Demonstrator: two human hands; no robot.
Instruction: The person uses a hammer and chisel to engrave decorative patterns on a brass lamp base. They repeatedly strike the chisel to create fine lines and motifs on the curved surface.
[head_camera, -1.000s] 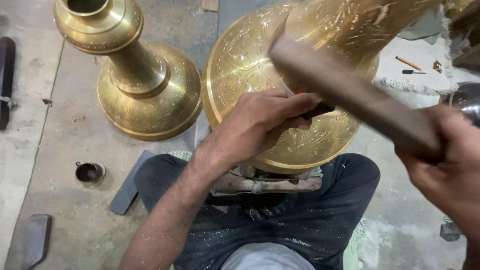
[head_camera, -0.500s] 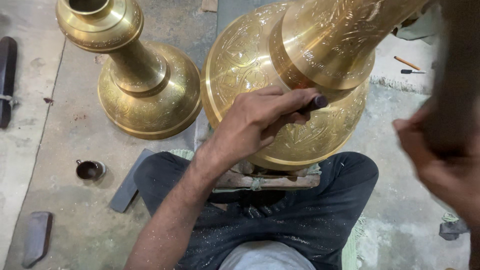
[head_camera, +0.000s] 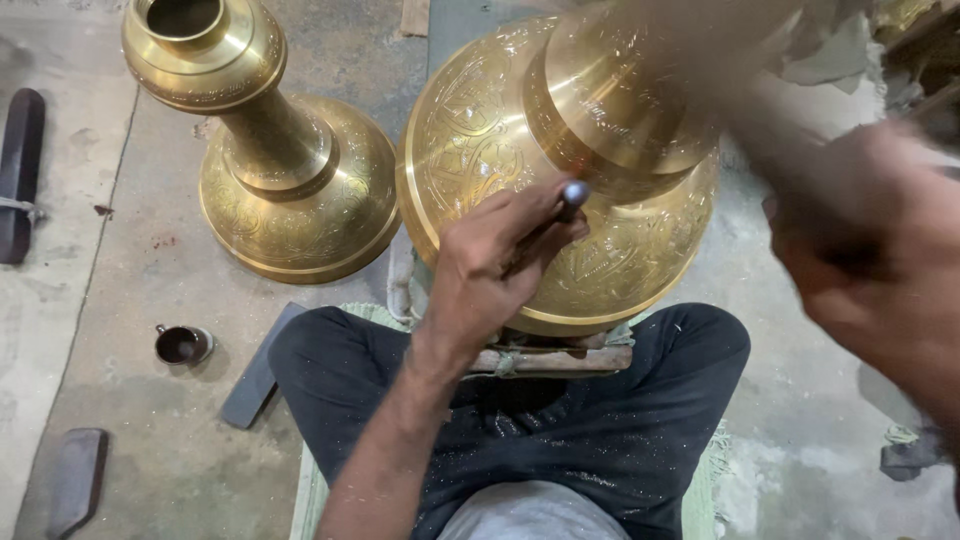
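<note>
I am seeing the left hand (head_camera: 490, 265) clamping a chisel (head_camera: 572, 196) on the brass vase (head_camera: 480, 130), while the blurred right hand (head_camera: 880, 260) is too unclear to tell its grip.

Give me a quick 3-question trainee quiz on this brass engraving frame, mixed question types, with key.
1. True or false: the left hand presses a slim punch against the large engraved brass vessel.
2. Where does the second brass vessel stand? A) on the person's lap B) on the floor beside the large vessel C) on a shelf
3. Fill in: the small dark cup sits on the ______ floor.

Key
1. True; only the punch's rounded top shows past the fingers.
2. B
3. Concrete. The right hand is motion-blurred, so what it grips cannot be told.
</note>
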